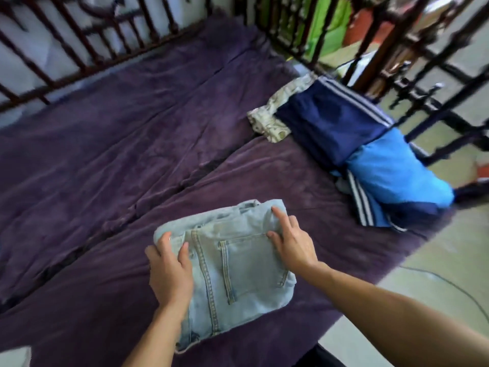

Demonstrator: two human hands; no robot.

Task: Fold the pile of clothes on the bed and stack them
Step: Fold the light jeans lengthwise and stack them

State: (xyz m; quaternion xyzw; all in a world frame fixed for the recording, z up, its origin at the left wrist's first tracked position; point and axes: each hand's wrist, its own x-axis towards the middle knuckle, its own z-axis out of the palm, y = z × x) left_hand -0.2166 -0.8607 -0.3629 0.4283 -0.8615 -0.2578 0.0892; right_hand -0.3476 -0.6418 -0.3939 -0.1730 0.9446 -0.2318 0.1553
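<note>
A folded pair of light blue jeans (238,274) lies on the purple bed cover (132,154) near the front edge, back pocket up. My left hand (170,271) grips the jeans' left edge, fingers curled over the fold. My right hand (291,243) presses on the right edge, fingers spread on the denim. At the right side of the bed sits a pile: a navy garment with white stripes (330,120), a bright blue one (397,170), and a pale patterned cloth (270,123) under them.
A dark metal bed frame (79,49) with bars runs along the back and right side. Beyond the right edge is a pale tiled floor (436,274) with a thin cable. Green fabric (328,25) hangs behind the bars.
</note>
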